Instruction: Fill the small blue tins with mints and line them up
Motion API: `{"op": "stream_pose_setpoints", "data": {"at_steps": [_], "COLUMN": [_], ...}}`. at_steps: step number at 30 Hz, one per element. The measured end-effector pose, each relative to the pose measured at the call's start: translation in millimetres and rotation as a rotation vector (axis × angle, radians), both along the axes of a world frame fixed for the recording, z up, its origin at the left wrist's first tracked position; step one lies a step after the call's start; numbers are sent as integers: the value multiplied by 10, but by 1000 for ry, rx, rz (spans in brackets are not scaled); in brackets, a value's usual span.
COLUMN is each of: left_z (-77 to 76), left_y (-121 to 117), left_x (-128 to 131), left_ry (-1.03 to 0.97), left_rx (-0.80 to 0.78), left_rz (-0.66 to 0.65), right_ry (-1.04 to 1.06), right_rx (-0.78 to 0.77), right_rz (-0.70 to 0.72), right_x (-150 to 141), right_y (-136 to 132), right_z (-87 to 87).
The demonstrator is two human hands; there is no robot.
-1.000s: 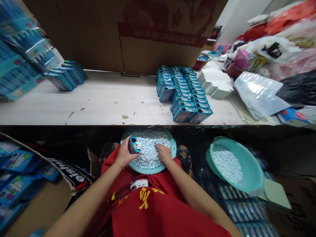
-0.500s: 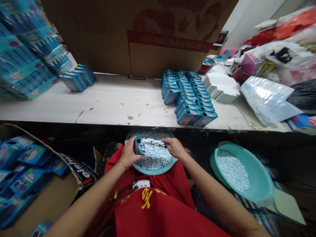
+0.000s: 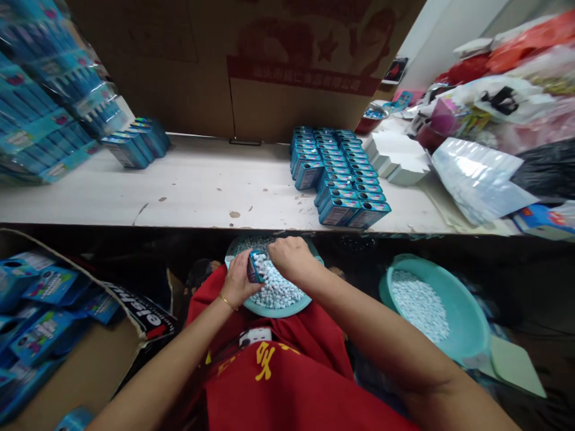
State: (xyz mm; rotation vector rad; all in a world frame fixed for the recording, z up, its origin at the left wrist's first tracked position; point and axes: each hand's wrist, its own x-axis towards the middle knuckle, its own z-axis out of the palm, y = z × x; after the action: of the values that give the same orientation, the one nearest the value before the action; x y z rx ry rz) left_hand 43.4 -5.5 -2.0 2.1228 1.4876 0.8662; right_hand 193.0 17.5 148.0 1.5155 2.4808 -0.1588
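Observation:
My left hand (image 3: 238, 281) is closed around a small blue carton (image 3: 255, 267), tilted with its open end toward the right. White pellets show at the carton's mouth. Close beside that mouth, my right hand (image 3: 290, 256) is clenched with its back toward me; the narrow scoop seen in it earlier is now hidden behind the fingers. Both hands are over a turquoise basin (image 3: 275, 312) on my lap, which holds many small white and pale blue pellets (image 3: 283, 294).
Blue cartons (image 3: 341, 211) stand in rows on the white bench (image 3: 202, 197), with a few more (image 3: 137, 143) at left. An open cardboard box (image 3: 96, 365) of cartons is at lower left. A second turquoise basin (image 3: 469, 323) of pellets stands at right. A large cardboard box (image 3: 287, 111) backs the bench.
My right hand has moved left to the carton and turned over, bringing the heaped scoop to its mouth. Pellets now show at the carton's opening. The left hand stays nearly in place.

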Motion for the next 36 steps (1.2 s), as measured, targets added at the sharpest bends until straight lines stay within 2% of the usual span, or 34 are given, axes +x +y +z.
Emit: {"op": "stream_pose_setpoints", "data": {"at_steps": [2, 4, 6, 8, 10, 13, 15, 18, 21, 23, 25, 28, 30, 32, 36], "left_z": [-8, -26, -51, -80, -106, -127, -125, -95, -50, -25, -12, -11, -13, -14, -18], "left_y": [11, 24, 40, 58, 74, 85, 77, 51, 29, 26, 28, 29, 20, 6, -22], "left_x": [-39, -82, -119, -141, -144, -120, -104, -109, -154, -185, -199, -173, -135, -93, -18], "left_ry": [-19, -50, -88, -120, -141, -173, -199, -234, -246, -229, -193, -132, -102, -73, -17], "left_rx": [-18, -34, -48, -66, -91, -137, -171, -211, -199, -167, -127, -63, -39, -26, 8], "left_rz": [24, 38, 52, 65, 68, 62, 46, 37, 75, 81, 68, 55, 44, 25, -14], "right_ry": [-12, -57, -112, -145, -89, 50, 140, 359, 499, 540, 599, 653, 577, 417, 96], "right_rx": [23, 19, -16, -71, -111, -121, -115, -116, -117, -116, -108, -100, -127, -151, -98], "right_rz": [-29, -99, -193, -286, -346, -392, -434, -488, -485, -468, -434, -365, -320, -277, -186], "right_x": [216, 519, 811, 983, 978, 735, 582, 559, 705, 796, 845, 840, 792, 707, 420], "right_y": [-24, -57, -101, -151, -192, -206, -187, -159, -159, -162, -153, -112, -72, -32, 19], "right_z": [-23, -160, -419, -766, -1140, -1607, -1797, -1914, -1885, -1788, -1618, -1248, -968, -709, -343]}}
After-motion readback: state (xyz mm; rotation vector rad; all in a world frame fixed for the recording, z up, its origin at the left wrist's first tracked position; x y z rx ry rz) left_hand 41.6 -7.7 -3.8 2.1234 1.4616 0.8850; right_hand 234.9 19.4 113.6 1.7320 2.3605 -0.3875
